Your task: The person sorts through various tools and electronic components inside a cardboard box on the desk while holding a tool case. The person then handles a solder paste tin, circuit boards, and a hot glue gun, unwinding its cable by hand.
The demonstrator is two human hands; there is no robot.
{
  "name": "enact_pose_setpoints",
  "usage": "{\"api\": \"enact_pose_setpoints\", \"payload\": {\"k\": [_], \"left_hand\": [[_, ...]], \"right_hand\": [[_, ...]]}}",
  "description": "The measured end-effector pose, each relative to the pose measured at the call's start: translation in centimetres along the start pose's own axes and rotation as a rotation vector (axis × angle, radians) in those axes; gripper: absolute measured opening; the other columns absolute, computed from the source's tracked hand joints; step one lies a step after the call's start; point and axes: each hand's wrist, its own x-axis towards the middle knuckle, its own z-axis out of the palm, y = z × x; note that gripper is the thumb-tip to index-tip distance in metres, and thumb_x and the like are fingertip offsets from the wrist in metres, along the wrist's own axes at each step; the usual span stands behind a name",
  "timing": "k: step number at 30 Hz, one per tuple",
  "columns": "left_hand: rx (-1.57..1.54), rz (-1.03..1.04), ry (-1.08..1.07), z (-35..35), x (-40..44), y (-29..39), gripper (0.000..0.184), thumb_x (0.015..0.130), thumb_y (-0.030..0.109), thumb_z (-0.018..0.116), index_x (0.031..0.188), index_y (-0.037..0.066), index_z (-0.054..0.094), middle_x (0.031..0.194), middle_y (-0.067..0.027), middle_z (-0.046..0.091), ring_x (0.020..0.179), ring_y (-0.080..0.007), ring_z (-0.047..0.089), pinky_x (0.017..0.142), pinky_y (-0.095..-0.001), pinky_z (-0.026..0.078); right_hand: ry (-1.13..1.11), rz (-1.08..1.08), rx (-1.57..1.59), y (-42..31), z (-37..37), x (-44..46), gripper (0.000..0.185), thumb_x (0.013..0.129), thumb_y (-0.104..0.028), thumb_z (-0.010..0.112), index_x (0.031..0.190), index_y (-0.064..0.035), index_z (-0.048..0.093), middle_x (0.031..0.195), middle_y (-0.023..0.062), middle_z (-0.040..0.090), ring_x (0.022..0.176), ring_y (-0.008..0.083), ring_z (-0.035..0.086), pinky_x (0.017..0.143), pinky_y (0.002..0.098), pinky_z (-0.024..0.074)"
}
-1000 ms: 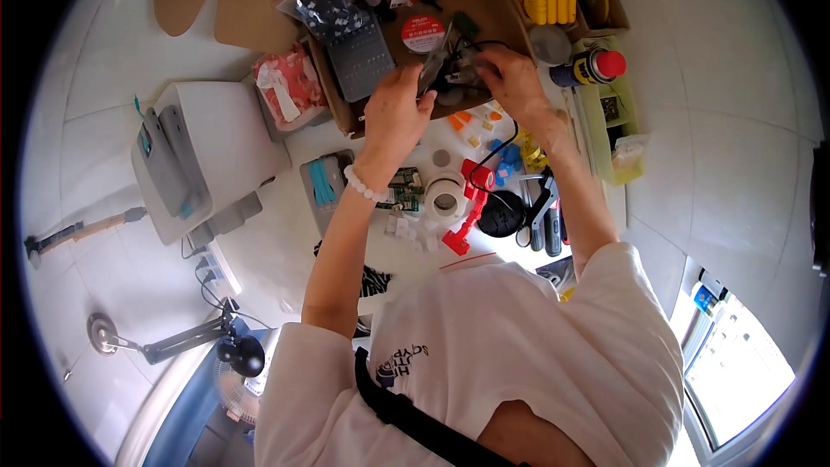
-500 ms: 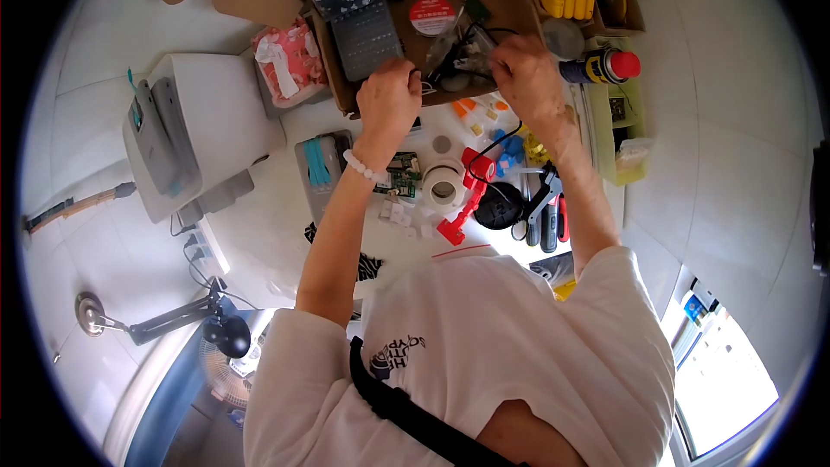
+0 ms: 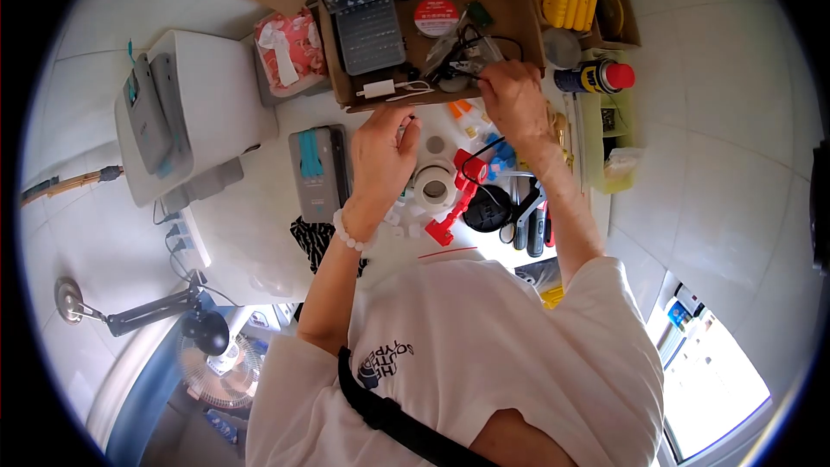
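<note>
My left hand [image 3: 379, 154], with a beaded bracelet at its wrist, is closed just below the front edge of the cardboard box [image 3: 353, 105]; a tiny dark thing shows at its fingertips, too small to name. My right hand [image 3: 516, 104] is closed on a black cable [image 3: 471, 156] at the box's front right corner. The cable hangs over the box edge and loops down to the table. Inside the box are a clear bag with cables [image 3: 471, 54], a white plug-like piece [image 3: 377, 88], a grey compartment case [image 3: 370, 36] and a red round label [image 3: 436, 16].
On the table lie a white tape roll [image 3: 434, 189], a red tool [image 3: 458, 207], a black round lid [image 3: 487, 208] and a grey case with a teal band [image 3: 321, 175]. At right stand a spray can [image 3: 593, 77] and a green tray [image 3: 619, 175]. A pink-filled container [image 3: 290, 52] is at left.
My left hand has come down out of the box to its front edge, uncovering the white piece. My right hand has moved slightly down. The clear bag now lies lower in the box.
</note>
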Motion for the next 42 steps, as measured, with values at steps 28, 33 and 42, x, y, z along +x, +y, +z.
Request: {"api": "enact_pose_setpoints", "payload": {"k": [28, 33, 42], "left_hand": [[0.118, 0.401, -0.207, -2.9, -6.5, 3.1, 0.034, 0.060, -0.010, 0.060, 0.092, 0.000, 0.057, 0.092, -0.0095, 0.058, 0.074, -0.0276, 0.054, 0.060, -0.0347, 0.049], [0.039, 0.455, -0.270, -2.6, -8.5, 3.5, 0.028, 0.060, -0.008, 0.062, 0.086, -0.002, 0.058, 0.089, -0.0102, 0.057, 0.075, -0.0268, 0.054, 0.060, -0.0335, 0.049], [-0.011, 0.509, -0.391, -2.3, -11.5, 3.4, 0.026, 0.060, -0.008, 0.059, 0.086, -0.002, 0.060, 0.092, -0.0124, 0.059, 0.079, -0.0297, 0.056, 0.069, -0.0350, 0.050]], "right_hand": [[0.212, 0.222, 0.264, 0.0, -2.7, -0.4, 0.022, 0.078, -0.002, 0.058, 0.101, 0.0002, 0.060, 0.100, 0.0197, 0.060, 0.090, 0.0373, 0.058, 0.077, 0.0401, 0.0481], [0.171, 0.089, 0.382, -0.1, -1.4, -1.7, 0.019, 0.082, -0.006, 0.058, 0.100, 0.0015, 0.060, 0.099, 0.0192, 0.061, 0.093, 0.0366, 0.057, 0.078, 0.0409, 0.0467], [-0.214, 0.404, 0.575, -3.3, -2.4, -3.1, 0.040, 0.092, -0.035, 0.050, 0.082, 0.0017, 0.062, 0.066, 0.0151, 0.060, 0.062, 0.0285, 0.054, 0.064, 0.0333, 0.0436]]}}
